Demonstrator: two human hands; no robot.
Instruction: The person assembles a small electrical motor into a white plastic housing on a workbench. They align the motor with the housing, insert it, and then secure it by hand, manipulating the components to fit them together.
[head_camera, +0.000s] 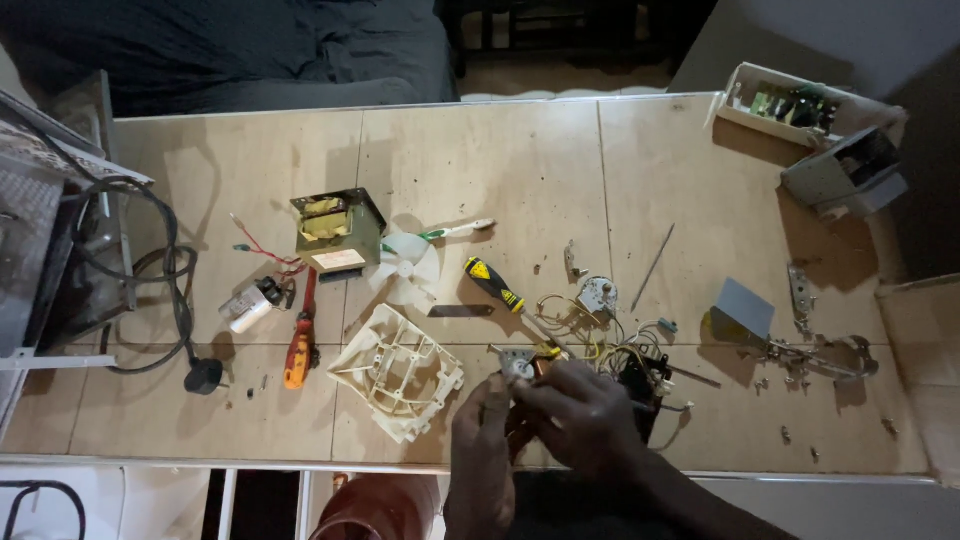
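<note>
A pale wooden surface (480, 160), made of panels with visible seams, is filling most of the view, and a dark sofa (250, 50) is standing beyond its far edge in a dim room. Both hands are working at the near edge. The left hand (482, 450) and the right hand (580, 415) are closing together on a small metal part (518, 364) with wires, holding it just above the surface; each grip is clenched around that part, though the fingers are hiding most of it. Just right of the hands, a black component (640, 385) is lying in a tangle of yellow and white wires (600, 340). Just left of them, a cream plastic frame (397, 372) is lying flat.

Farther back, a black-and-yellow screwdriver (493, 284) is lying at an angle near a white fan blade (405, 265), and a transformer (338, 230) with copper windings is sitting beside it. An orange-handled screwdriver (299, 350) is resting to the left, near a small white capacitor (248, 308). A black power cable (170, 290) is looping at the left edge beside a grey metal casing (50, 220). On the right, a grey metal bracket (742, 312) and scattered screws (790, 380) are lying well apart from the hands, and a white circuit board tray (790, 105) is sitting at the far right corner.
</note>
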